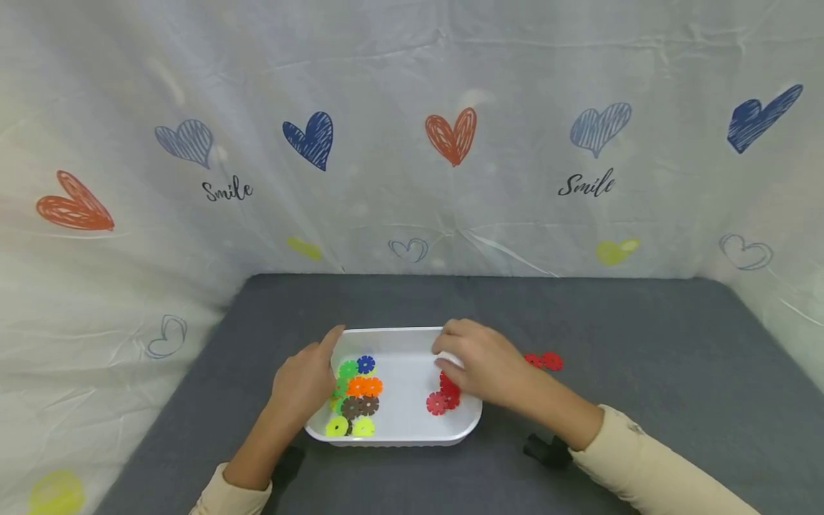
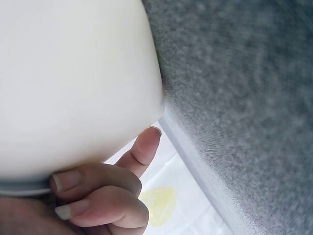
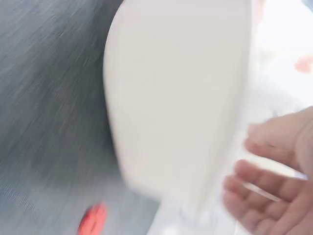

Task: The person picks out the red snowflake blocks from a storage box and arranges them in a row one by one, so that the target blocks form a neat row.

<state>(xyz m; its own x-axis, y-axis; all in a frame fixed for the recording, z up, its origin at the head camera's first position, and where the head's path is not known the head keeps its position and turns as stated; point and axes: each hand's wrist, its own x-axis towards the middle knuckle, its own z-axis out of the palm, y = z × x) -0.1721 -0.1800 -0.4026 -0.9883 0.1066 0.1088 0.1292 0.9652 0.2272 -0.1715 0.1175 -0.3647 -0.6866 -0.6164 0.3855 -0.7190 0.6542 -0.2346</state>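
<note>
A white plastic tray (image 1: 399,427) sits on the grey cloth. My left hand (image 1: 302,383) grips its left rim; in the left wrist view, curled fingers (image 2: 105,198) hold the rim beside the tray's outer wall (image 2: 73,88). Over the right end of the tray is my right hand (image 1: 479,357). Its loosely bent fingers (image 3: 259,196) show nothing between them in the blurred right wrist view. Beneath this hand lie several red notched discs (image 1: 437,403), partly hidden. Green (image 1: 347,369), blue (image 1: 365,365), orange (image 1: 371,387), brown (image 1: 351,408) and yellow discs (image 1: 363,427) cluster at the tray's left.
A pair of red discs (image 1: 551,360) lies on the grey-covered table (image 1: 644,343), right of the tray. Behind the table hangs a pale curtain (image 1: 515,214) printed with hearts. A black object (image 1: 547,451) is by the right wrist.
</note>
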